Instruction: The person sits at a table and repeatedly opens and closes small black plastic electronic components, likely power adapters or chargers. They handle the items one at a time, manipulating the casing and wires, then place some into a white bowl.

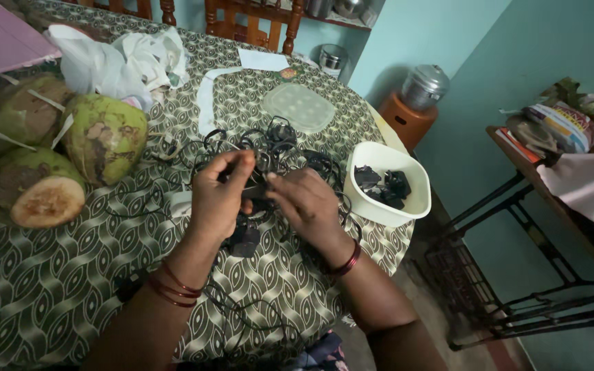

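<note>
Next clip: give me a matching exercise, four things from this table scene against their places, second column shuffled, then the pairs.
Things:
1. green coconuts
2. white tub
3. tangle of black cables
4. white plastic bags

Places:
A. far side of the table, behind the coconuts
B. table's right edge, holding dark pieces
C. table's left side
D. middle of the table, under the left hand and right hand

Pairs: 1-C, 2-B, 3-D, 4-A
</note>
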